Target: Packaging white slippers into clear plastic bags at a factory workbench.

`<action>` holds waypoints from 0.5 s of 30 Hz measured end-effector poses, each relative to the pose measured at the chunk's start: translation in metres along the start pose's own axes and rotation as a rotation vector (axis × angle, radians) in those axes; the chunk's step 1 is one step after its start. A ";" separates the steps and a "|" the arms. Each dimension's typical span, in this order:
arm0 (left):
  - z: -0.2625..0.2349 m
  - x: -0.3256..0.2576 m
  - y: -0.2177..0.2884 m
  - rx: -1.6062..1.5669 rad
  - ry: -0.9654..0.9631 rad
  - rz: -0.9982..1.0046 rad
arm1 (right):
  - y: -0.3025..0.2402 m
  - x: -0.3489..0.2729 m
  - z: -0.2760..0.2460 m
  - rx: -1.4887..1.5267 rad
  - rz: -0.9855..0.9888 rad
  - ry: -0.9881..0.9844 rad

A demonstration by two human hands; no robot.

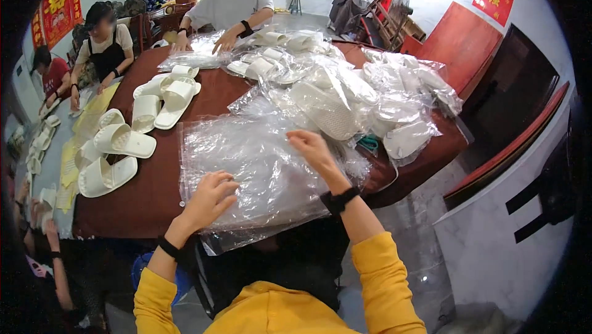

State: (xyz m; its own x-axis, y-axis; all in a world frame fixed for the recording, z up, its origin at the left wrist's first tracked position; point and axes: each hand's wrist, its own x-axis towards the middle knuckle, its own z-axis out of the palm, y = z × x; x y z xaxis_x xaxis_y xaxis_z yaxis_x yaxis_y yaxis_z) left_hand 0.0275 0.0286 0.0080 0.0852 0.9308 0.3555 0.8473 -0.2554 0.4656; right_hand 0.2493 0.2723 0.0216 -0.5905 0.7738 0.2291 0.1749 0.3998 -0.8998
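White slippers (117, 142) lie in pairs on the left of the dark red tabletop (148, 195). At its near edge, the left hand (209, 197) rests with fingers curled on a stack of clear plastic bags (259, 167). To the right, the right hand (313, 149) pinches the top bag's far edge, with bagged slippers (370, 100) heaped beyond.

Both hands on clear plastic bags (259, 167), brown table (154, 192).
Left hand (209, 198) pressing near edge; right hand (311, 149) pinching top sheet; white slippers (117, 143) lined up left.

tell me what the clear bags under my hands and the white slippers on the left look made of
Clear bags: thin plastic film, glossy, see-through and crinkled. White slippers: probably moulded foam or soft plastic, matte, one-piece look.
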 end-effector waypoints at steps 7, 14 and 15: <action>0.005 0.000 0.009 0.025 0.134 -0.017 | 0.012 -0.005 -0.124 -0.276 -0.183 0.985; 0.008 -0.001 0.003 -0.040 0.142 -0.023 | 0.038 0.021 -0.132 0.405 0.353 0.483; 0.009 -0.004 0.003 -0.053 0.137 -0.022 | 0.032 0.025 -0.129 0.402 0.352 0.467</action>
State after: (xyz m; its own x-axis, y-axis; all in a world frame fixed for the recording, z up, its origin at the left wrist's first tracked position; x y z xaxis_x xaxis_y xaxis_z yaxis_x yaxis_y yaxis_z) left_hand 0.0343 0.0270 0.0004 -0.0088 0.8929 0.4501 0.8191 -0.2518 0.5155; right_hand 0.3413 0.3678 0.0466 -0.1367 0.9895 -0.0462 -0.0645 -0.0555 -0.9964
